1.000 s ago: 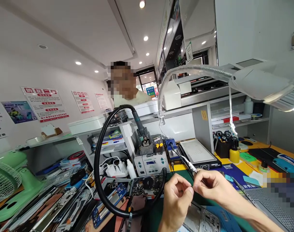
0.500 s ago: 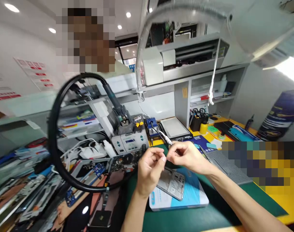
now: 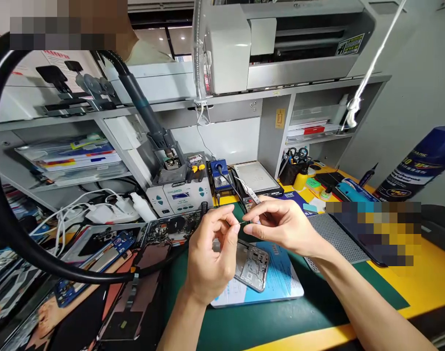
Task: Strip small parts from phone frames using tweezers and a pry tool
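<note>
Left hand (image 3: pixel 213 253) up in the middle, thumb and forefinger pinched together, other fingers curled; anything between the tips is too small to make out, can't tell. Right hand (image 3: pixel 281 224) just beside it, palm inward, thumb and forefinger parted with a gap facing the left fingertips; no clear grip on anything. Phone frame (image 3: pixel 257 268), bare silver metal, lies flat below and between the hands, its far left part hidden by the left hand. Under it, a blue and white box (image 3: pixel 284 287), resting on a green mat (image 3: pixel 266 326) that spreads beneath both forearms. Pale strip (image 3: pixel 251 193) shows just beyond the right hand's fingers; whether they touch is unclear. Right of the right hand: grey mesh plate (image 3: pixel 335 239), partly on the mat; farther right, a tilted spray can (image 3: pixel 413 165) with a blue top. Beyond the right hand: yellow bottle (image 3: pixel 300 180), black pen cup (image 3: pixel 289 171) and a flat pale tray (image 3: pixel 257 176). Ahead of the left hand: grey machine (image 3: pixel 180 197) with a small display, blue box (image 3: pixel 221 178) just beside it. Left of the left hand: circuit board (image 3: pixel 173 226) near, thick black hose (image 3: pixel 79 275) looping round, blue phone board (image 3: pixel 94 268) within the loop, white power strip (image 3: pixel 114 209) farther off.
</note>
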A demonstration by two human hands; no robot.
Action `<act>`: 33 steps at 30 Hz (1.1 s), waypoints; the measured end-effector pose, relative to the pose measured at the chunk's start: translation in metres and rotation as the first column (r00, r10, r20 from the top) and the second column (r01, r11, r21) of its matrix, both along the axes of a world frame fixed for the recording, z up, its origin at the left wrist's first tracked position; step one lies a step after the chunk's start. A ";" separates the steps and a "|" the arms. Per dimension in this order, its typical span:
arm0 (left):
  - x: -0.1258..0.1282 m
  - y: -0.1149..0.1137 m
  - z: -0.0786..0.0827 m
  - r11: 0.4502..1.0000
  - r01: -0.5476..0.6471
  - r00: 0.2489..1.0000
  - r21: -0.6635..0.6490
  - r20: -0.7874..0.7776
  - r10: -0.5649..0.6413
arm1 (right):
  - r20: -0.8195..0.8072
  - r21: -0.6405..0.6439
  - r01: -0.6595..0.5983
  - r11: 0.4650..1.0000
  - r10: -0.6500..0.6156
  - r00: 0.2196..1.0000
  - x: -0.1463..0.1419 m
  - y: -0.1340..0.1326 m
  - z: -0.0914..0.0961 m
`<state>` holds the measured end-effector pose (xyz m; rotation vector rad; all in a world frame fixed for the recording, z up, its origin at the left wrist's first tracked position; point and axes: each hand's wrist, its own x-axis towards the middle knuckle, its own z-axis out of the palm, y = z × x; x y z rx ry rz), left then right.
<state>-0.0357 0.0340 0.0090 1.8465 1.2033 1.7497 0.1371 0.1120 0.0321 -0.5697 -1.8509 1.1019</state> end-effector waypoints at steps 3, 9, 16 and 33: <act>-0.002 0.000 -0.001 0.992 -0.060 0.988 0.111 -0.138 0.075 | 0.020 0.112 0.041 0.993 -0.043 0.999 0.000 -0.003 0.001; -0.004 0.000 0.001 0.968 -0.042 0.950 0.247 -0.290 0.115 | 0.053 0.265 0.065 0.962 -0.082 0.995 0.002 -0.004 0.003; -0.003 0.001 0.001 0.983 -0.064 0.958 0.171 -0.264 0.108 | 0.022 0.378 0.101 0.920 -0.118 0.993 0.001 -0.005 0.005; -0.006 0.006 0.015 0.806 0.346 0.802 -0.481 0.598 0.012 | 0.012 0.616 0.137 0.776 -0.184 0.983 -0.005 -0.007 -0.012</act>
